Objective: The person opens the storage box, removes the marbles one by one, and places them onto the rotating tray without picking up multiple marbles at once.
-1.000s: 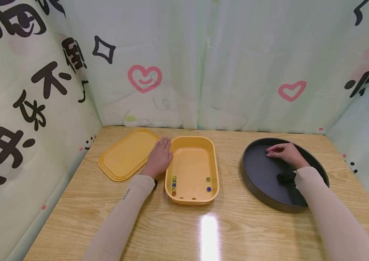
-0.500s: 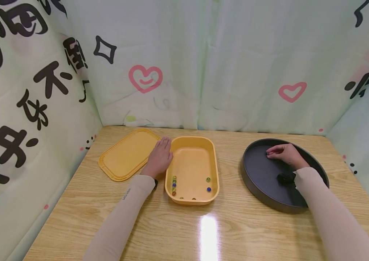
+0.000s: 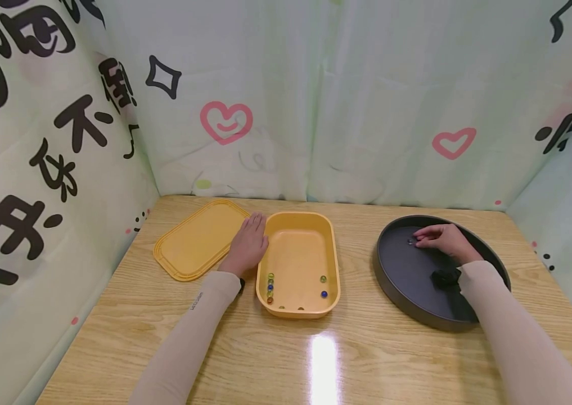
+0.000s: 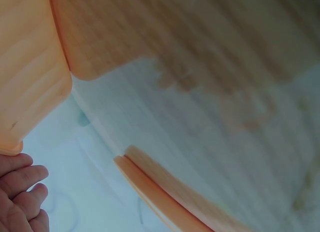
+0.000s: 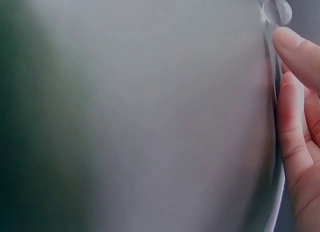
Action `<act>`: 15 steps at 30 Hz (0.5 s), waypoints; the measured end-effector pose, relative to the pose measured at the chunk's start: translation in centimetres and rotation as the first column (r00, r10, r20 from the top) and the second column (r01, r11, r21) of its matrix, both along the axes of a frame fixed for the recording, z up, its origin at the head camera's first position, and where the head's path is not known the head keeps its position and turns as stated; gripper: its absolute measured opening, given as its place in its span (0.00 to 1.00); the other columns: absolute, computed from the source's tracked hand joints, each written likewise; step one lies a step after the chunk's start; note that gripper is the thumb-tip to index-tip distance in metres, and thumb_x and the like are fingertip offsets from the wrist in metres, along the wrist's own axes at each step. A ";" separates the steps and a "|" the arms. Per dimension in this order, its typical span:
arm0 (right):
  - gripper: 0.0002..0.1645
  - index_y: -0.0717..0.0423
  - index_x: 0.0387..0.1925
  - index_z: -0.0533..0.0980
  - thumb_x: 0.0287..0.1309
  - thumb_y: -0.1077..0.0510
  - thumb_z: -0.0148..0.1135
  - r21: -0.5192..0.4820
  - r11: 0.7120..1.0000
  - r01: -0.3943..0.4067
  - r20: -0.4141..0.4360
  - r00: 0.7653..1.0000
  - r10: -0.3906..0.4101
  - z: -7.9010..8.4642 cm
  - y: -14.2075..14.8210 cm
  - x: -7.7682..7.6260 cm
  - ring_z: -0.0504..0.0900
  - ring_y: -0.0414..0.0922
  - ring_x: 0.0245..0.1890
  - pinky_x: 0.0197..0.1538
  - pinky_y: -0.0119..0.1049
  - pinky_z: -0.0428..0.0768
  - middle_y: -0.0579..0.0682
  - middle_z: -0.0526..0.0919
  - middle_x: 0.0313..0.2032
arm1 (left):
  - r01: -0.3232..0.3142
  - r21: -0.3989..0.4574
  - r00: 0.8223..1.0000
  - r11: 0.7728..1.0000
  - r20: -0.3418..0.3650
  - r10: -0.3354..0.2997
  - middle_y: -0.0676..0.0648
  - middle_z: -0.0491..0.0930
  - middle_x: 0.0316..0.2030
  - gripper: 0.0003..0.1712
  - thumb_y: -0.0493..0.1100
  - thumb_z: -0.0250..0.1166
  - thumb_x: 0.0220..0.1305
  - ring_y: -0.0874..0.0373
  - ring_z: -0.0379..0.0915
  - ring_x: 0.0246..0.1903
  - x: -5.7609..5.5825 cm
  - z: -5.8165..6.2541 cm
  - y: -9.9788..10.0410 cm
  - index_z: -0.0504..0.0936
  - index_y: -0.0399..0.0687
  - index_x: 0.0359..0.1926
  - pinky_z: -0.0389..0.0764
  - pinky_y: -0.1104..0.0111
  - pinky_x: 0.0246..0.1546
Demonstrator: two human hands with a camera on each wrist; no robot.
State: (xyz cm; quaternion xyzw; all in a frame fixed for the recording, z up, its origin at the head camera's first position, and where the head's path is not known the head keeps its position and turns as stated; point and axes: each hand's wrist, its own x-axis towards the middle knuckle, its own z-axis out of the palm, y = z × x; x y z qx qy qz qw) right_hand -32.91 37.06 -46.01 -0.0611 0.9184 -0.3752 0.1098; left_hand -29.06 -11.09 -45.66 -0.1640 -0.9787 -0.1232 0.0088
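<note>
My left hand [image 3: 249, 242] lies along the left rim of a yellow rectangular box [image 3: 300, 221], its fingers straight. In the left wrist view, the fingertips [image 4: 22, 179] are right at the box's edge. Several glass marbles [image 3: 270, 287] line the box's left side. A blue marble [image 3: 324, 294] and a green marble [image 3: 323, 279] lie on its right; two others are partly hidden by the near wall. My right hand [image 3: 442, 239] reaches into a round dark grey tray [image 3: 397, 275]. A clear marble [image 5: 278, 11] sits just beyond my thumb tip, not between the fingers.
The yellow lid [image 3: 202, 239] lies flat left of the box, close to my left hand. Printed curtains [image 3: 366, 101] rise at the back and sides of the wooden table [image 3: 356, 360]. The tray's raised rim surrounds my right hand.
The clear marble, at my right fingertips before, now shows slightly apart from them on the tray floor. My left hand and the box have stayed in place.
</note>
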 end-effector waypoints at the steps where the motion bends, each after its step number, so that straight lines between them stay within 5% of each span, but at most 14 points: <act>1: 0.26 0.70 0.49 0.77 0.53 0.54 0.67 -0.004 1.000 -0.003 0.003 1.000 0.003 0.0 0.0 0.0 0.79 0.25 0.29 0.34 0.22 0.77 0.53 0.87 0.37 | 0.001 0.001 1.000 1.000 -0.001 0.000 0.37 0.53 0.71 0.31 0.44 0.43 0.72 0.47 0.43 0.73 0.0 0.0 0.0 0.53 0.33 0.70 0.45 0.57 0.74; 11: 0.29 0.69 0.51 0.76 0.54 0.52 0.67 -0.026 0.999 -0.039 0.028 0.999 0.040 0.4 0.5 0.2 0.79 0.25 0.32 0.36 0.20 0.76 0.52 0.86 0.40 | 0.000 0.001 1.000 1.000 0.003 0.000 0.37 0.52 0.71 0.31 0.44 0.42 0.73 0.47 0.42 0.73 0.0 -0.1 0.0 0.52 0.33 0.71 0.44 0.58 0.74; 15: 0.31 0.68 0.54 0.74 0.55 0.51 0.65 -0.058 0.998 -0.028 0.043 0.999 0.030 1.0 0.6 0.5 0.79 0.24 0.34 0.38 0.20 0.76 0.41 0.86 0.37 | -0.001 -0.003 1.000 1.000 0.006 0.001 0.37 0.52 0.71 0.31 0.45 0.42 0.73 0.48 0.42 0.73 0.0 -0.1 0.0 0.52 0.33 0.71 0.44 0.58 0.74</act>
